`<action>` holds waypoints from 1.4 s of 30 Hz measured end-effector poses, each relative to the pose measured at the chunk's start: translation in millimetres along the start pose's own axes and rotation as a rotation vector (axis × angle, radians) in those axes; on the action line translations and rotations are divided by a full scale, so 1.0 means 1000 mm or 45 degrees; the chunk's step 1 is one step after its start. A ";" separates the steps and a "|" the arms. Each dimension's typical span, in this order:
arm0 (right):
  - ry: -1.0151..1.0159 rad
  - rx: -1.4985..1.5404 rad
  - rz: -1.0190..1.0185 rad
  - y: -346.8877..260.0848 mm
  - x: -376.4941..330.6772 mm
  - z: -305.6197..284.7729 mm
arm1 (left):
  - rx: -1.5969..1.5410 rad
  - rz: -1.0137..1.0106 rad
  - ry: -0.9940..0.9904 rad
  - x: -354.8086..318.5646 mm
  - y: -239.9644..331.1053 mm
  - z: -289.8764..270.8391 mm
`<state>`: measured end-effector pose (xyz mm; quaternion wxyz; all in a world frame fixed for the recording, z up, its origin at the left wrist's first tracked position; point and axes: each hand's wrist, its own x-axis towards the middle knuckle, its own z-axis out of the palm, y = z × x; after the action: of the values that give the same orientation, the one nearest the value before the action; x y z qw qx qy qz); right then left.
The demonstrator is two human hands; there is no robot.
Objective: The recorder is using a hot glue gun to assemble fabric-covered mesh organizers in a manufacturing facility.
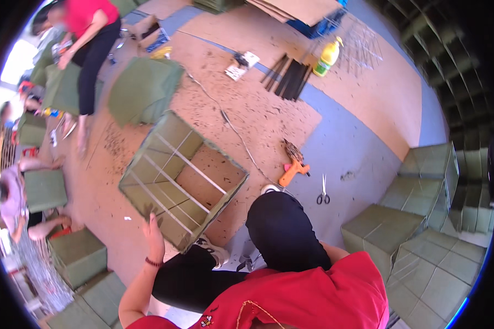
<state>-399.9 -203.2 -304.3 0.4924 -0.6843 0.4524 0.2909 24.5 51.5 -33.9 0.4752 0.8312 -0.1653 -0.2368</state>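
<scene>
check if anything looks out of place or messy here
Yes, the floor looks untidy: dark scraps are strewn over the brown sheets, with a dense patch left of the green box. The orange glue gun and scissors also lie loose on the floor. Nothing looks clearly broken.

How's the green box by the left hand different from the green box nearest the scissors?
The open box shows its pale bars; the covered box shows a closed top. Brown floor shows through the open box, not the covered box. The left hand is at the open box; no hand shows at the covered box. Both are green.
</scene>
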 end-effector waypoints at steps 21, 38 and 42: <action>0.515 1.447 -0.228 0.013 -0.136 -0.025 | 0.055 0.146 -0.111 0.092 -0.047 -0.037; 0.896 1.556 -1.041 -0.196 -0.215 -0.155 | 0.267 0.378 -0.224 0.091 0.032 0.004; 1.004 1.194 -1.097 -0.243 -0.250 -0.138 | 0.187 0.172 -0.473 0.124 0.037 -0.014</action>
<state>-291.4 -223.5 54.3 0.6042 -0.5729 0.3636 -0.4177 133.8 -19.4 -25.2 0.3894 0.7927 -0.3223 -0.3407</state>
